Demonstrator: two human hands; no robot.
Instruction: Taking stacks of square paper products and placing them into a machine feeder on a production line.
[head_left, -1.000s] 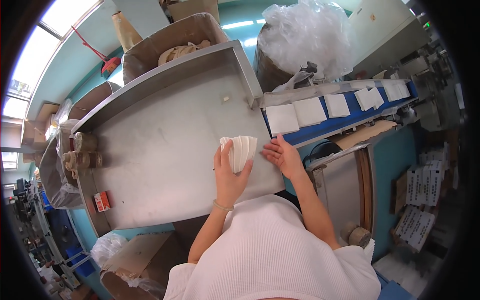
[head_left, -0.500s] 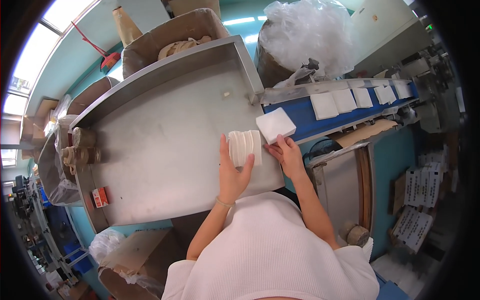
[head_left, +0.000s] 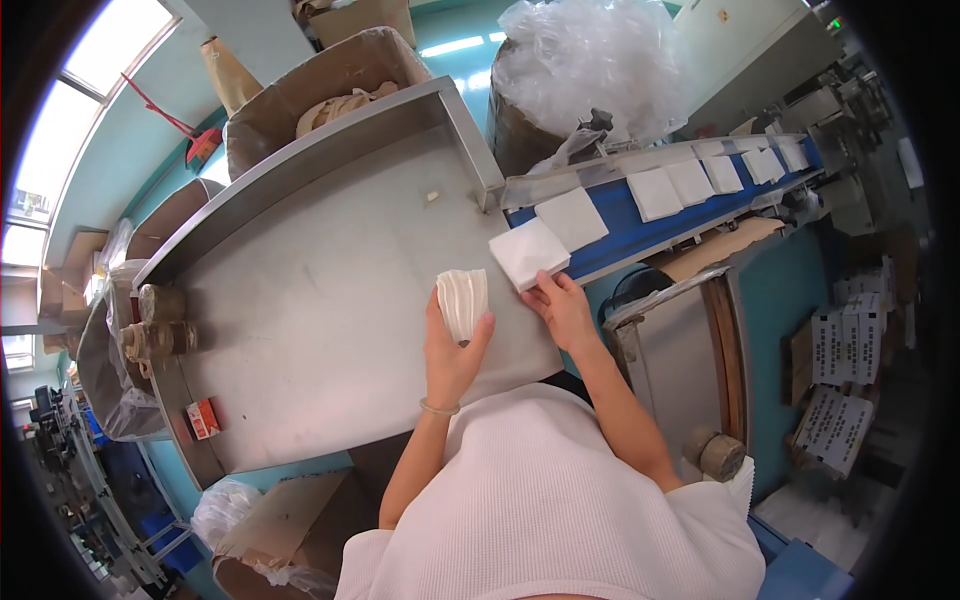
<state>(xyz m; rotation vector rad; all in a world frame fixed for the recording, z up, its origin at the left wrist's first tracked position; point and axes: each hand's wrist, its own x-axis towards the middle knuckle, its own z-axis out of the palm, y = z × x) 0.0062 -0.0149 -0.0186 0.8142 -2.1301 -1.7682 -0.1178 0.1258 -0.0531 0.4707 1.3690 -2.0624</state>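
My left hand [head_left: 450, 358] is wrapped round a cream-white bundle of folded paper napkins [head_left: 462, 302], standing on edge just over the steel table [head_left: 320, 300]. Whether the bundle touches the metal I cannot tell. Off to the right, my right hand [head_left: 564, 312] pinches the near corner of a flat stack of white napkins [head_left: 528, 252] at the table's right edge, where the belt ends. Right behind that stack, another white napkin stack [head_left: 572, 218] lies on the blue conveyor belt [head_left: 625, 238]. Several more stacks follow in a row farther along the belt.
A raised steel rim [head_left: 290, 160] borders the table's far side. Tape rolls [head_left: 160, 322] and a small red-and-white box [head_left: 203, 419] sit at its left end. Beyond stand a cardboard box [head_left: 330, 75] and a heap of clear plastic [head_left: 600, 70]. A wooden-edged panel [head_left: 680, 370] is at right.
The bundle in my left hand is pressed narrower, with the fingers closed in round it. My right hand and its stack have shifted slightly left. Another stack has arrived behind it on the belt.
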